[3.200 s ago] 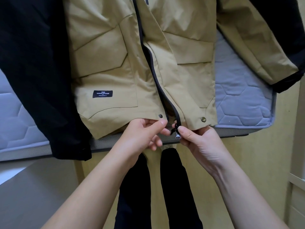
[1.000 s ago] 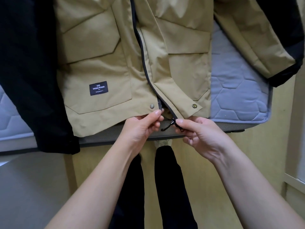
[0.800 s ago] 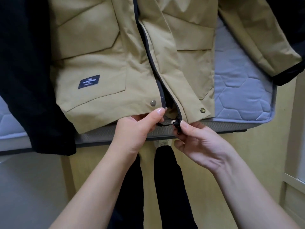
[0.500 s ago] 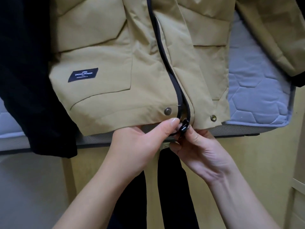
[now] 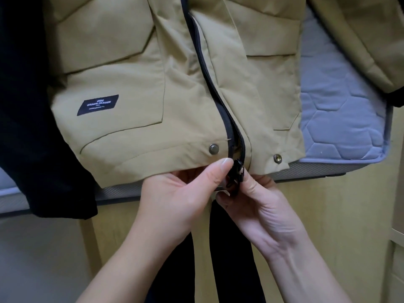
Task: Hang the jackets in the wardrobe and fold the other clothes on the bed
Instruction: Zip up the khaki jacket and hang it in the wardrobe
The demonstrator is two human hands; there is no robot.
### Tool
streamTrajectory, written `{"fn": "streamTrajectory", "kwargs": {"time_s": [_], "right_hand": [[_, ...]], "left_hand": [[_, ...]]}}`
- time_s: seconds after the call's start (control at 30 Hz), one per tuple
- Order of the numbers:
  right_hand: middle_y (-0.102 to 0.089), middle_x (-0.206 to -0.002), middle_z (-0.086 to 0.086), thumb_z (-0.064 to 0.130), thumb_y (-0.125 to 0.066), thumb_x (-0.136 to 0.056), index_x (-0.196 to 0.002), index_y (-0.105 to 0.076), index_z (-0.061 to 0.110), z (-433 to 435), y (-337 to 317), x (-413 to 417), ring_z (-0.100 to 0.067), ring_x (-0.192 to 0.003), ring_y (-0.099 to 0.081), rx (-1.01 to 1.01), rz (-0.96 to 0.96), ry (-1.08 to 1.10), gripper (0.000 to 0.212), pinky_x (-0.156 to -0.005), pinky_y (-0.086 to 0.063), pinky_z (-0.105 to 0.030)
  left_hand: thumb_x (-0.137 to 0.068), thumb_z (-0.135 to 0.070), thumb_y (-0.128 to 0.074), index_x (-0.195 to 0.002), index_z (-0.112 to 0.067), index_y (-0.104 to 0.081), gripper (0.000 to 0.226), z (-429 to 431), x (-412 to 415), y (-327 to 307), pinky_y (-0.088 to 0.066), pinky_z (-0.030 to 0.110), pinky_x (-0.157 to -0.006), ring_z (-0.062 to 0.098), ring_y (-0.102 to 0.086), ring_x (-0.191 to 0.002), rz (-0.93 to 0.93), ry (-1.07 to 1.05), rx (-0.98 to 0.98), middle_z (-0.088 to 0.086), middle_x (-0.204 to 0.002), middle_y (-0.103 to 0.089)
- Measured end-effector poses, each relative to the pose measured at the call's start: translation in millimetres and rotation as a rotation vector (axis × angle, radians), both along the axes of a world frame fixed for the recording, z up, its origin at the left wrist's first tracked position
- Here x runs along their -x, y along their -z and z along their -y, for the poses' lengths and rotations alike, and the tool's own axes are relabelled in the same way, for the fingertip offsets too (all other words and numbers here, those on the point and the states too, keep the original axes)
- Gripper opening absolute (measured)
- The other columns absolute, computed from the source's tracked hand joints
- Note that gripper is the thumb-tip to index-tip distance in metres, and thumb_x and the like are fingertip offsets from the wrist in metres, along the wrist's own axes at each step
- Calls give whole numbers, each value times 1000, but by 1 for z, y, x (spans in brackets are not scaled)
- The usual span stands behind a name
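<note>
**At the bed's edge, both hands meet at the jacket's zipper**

A grey-blue quilted mattress point(image 5: 341, 119) fills the upper part of the view, its mesh-sided edge running across the middle, with yellowish floor point(image 5: 328, 226) below it. The tan jacket point(image 5: 131, 62) lies front-up on the mattress, and its hem reaches the near edge and hangs slightly over it. A small black label point(image 5: 98, 104) with white lettering is sewn on the pocket panel towards the left. A black zipper track point(image 5: 218, 101) runs down the middle of the jacket, curving towards the hem, and its 2 sides are apart just above the bottom. 2 metal snaps sit near the hem, 1 point(image 5: 214, 149) just left of the zipper and 1 point(image 5: 277, 158) to its right.

The left hand point(image 5: 175, 200) pinches the hem beside the zipper, thumb on top of the cloth and fingers tucked beneath. The right hand point(image 5: 262, 206) grips the black zipper slider point(image 5: 237, 173) at the very bottom of the track, its fingertips closed around it and almost touching the left thumb. A scrap of white tag shows between the 2 hands.

A broad stretch of black cloth point(image 5: 26, 106) covers the left side and drops over the mattress edge; whether it belongs to the jacket cannot be told. At the upper right a tan sleeve point(image 5: 360, 40) slants away. Below the hands, the person's legs in black trousers point(image 5: 236, 259) stand on the floor.
</note>
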State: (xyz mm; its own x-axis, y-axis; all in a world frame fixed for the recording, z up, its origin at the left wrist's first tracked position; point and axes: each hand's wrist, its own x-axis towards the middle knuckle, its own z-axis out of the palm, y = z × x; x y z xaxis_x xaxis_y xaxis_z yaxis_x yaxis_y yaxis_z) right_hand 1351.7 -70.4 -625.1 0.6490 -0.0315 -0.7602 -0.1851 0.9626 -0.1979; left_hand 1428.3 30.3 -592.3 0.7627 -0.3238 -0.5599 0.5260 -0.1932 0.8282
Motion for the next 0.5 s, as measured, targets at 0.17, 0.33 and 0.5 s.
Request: {"fn": "streamTrajectory", "kwargs": {"time_s": [0.17, 0.33, 0.5], "right_hand": [[-71, -72, 1, 13, -72, -64, -75, -77, 13, -2, -1, -2, -7, -64, -64, 46, -25, -52, 12, -54, -47, -17], [-65, -67, 0, 22, -94, -43, -70, -74, 14, 0, 8, 4, -9, -59, -56, 85, -110, -62, 35, -49, -42, -19], [-65, -66, -2, 24, -96, -36, -68, -73, 14, 5, 11, 8, -10, -57, -58, 104, -159, -67, 40, -47, -43, -19]], "left_hand": [[-73, -19, -72, -50, -16, -58, 27, -5, -6, 19, -26, 17, -46, 9, -38, -43, -227, 18, 64, -9, -48, -46], [-67, -42, -67, -85, -12, -60, 36, -11, -16, 56, -19, 15, -35, 8, -35, -35, -622, -206, 65, -1, -62, -54], [-75, -30, -71, -76, -16, -59, 19, -3, -9, 82, -29, 13, -28, 6, -45, -36, -846, -343, -31, -2, -56, -59]]}}
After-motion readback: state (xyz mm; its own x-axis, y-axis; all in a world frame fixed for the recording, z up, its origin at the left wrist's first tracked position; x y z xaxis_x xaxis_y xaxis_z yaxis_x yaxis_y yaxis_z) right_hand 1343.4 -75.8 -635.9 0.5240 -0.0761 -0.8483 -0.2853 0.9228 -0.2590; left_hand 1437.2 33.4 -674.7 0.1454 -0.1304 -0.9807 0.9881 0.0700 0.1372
